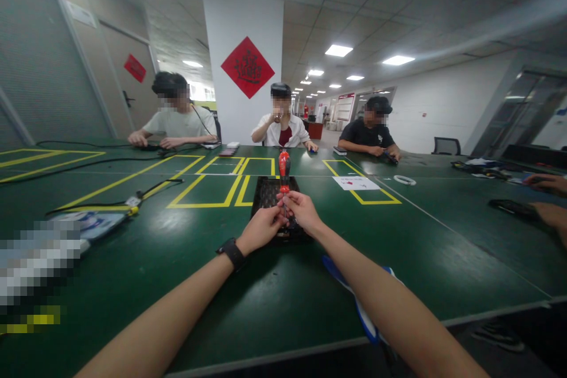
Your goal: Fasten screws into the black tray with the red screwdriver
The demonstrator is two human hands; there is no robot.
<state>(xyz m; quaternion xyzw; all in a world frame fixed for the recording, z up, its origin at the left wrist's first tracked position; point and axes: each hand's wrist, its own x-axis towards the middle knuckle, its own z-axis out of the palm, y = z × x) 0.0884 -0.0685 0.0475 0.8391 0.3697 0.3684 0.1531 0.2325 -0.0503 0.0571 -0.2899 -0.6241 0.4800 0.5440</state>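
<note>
A screwdriver (284, 170) with a red and black handle stands upright, handle up, in front of me. My right hand (303, 210) pinches it just below the handle, around the top of its metal shaft. Close beside, my left hand (262, 228) has thumb and fingers pressed together at the lower shaft; whether they grip the shaft or a small part there is hidden. Beneath both hands lies a black open case (264, 190) with a patterned inside, partly covered by my fingers. The screwdriver's tip cannot be made out.
The green table (186, 283) bears yellow tape outlines. A blue and white object (365, 320) lies under my right forearm. A white paper sheet (355, 183) and a white ring (404, 180) lie to the right, a black cable (88, 208) to the left. Several people sit around.
</note>
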